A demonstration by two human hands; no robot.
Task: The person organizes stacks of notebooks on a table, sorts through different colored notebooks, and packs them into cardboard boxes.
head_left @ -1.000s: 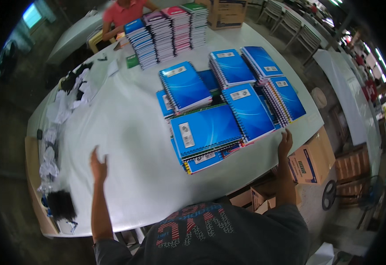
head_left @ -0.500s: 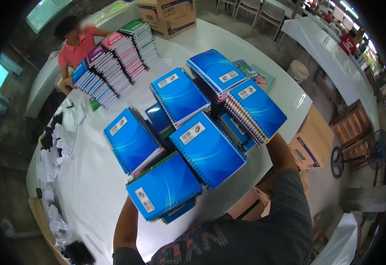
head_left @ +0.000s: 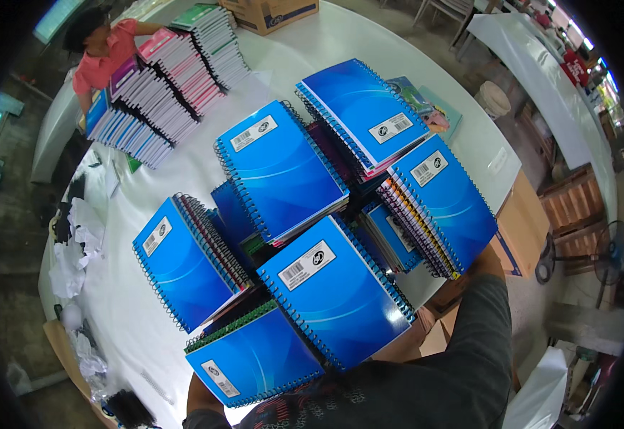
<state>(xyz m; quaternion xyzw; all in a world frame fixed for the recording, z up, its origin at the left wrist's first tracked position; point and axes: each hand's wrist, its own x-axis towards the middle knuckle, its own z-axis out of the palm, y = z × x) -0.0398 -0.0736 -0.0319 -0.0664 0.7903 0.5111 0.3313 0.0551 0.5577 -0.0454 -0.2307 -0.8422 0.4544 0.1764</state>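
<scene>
Several stacks of spiral-bound notebooks with glossy blue covers and white labels fill the middle of the view. My left forearm (head_left: 203,397) reaches up behind the front-left notebook stack (head_left: 255,361), which hides that hand's fingers. On the other side, my right forearm (head_left: 485,268) bends around the outer side of the right-hand notebook stack (head_left: 444,204); its fingers are out of sight too. Between my arms sit a large front notebook stack (head_left: 337,289), a left one (head_left: 183,261), a middle one (head_left: 283,171) and a far one (head_left: 362,111). Darker notebooks (head_left: 390,236) show in the gaps.
On the white table (head_left: 126,286), taller notebook piles (head_left: 176,86) stand at the far left beside a person (head_left: 108,46) in pink. A cardboard box (head_left: 273,14) is at the back, another box (head_left: 519,229) at the right. Crumpled white plastic (head_left: 69,264) lies along the left edge.
The blue notebook stacks appear larger and closer to my body, and lower in the view. My right forearm has shifted right and down. Background piles sit higher and further left.
</scene>
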